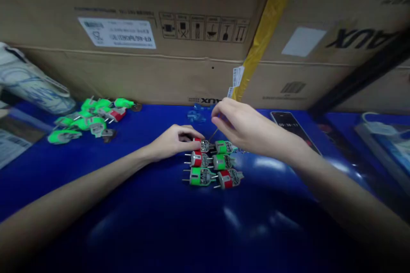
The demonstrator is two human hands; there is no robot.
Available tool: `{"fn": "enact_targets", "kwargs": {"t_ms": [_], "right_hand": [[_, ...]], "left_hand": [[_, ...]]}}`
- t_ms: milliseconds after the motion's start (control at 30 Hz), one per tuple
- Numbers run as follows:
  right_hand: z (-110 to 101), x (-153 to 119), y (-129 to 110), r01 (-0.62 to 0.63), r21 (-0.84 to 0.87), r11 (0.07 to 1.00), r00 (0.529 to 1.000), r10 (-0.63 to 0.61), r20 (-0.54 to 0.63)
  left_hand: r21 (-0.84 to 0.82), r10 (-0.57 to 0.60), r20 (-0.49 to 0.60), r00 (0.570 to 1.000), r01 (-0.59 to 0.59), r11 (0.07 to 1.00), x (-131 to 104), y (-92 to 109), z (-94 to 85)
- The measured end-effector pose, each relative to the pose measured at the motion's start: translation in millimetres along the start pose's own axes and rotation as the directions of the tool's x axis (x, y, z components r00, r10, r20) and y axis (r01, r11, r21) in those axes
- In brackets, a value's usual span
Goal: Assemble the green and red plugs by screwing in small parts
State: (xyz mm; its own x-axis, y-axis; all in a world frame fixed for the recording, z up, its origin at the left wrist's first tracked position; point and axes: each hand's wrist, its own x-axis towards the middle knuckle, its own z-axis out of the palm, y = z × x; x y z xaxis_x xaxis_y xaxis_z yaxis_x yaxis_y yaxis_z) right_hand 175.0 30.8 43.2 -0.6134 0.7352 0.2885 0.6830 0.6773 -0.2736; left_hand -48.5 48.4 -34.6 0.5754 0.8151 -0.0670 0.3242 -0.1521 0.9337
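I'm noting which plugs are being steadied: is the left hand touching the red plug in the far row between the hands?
Touching. The head view shows the left hand with thumb and a finger against the left end of the red plug.

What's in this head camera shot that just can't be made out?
All in the head view:
- Upper end of the thin tool: hidden in the right hand.
- Prong end of the held red plug: covered by the left hand.
- Lower part of the phone: partly behind the right forearm.
- Small print on the carton label: blurred.
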Motion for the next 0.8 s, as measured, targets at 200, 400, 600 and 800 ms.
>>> {"fn": "enact_targets", "kwargs": {"t_ms": [200,400,600,800], "right_hand": [[-1.7,-0.1,2.7,0.114,0.082,0.99,0.992,-0.118,0.047],[0.2,0.2,1.8,0.044,0.016,0.999,0.999,-0.044,0.008],[-1.9,-0.8,-0.1,0.109,0.038,0.993,0.992,-0.112,0.066],[-1.5,-2.6,0.2,0.087,0.053,0.995,0.996,-0.089,0.027]], "left_hand": [[-0.064,-0.045,-0.003,0.999,0.044,0.997,-0.3,-1.9,1.3],[-0.037,-0.037,-0.012,0.999,0.037,0.999,-0.5,-2.1,1.9],[-0.031,-0.045,-0.006,0.999,0.044,0.999,-0.2,-1.4,1.4],[-0.049,-0.041,-0.011,0.999,0.041,0.998,-0.3,0.6,1.6]]}}
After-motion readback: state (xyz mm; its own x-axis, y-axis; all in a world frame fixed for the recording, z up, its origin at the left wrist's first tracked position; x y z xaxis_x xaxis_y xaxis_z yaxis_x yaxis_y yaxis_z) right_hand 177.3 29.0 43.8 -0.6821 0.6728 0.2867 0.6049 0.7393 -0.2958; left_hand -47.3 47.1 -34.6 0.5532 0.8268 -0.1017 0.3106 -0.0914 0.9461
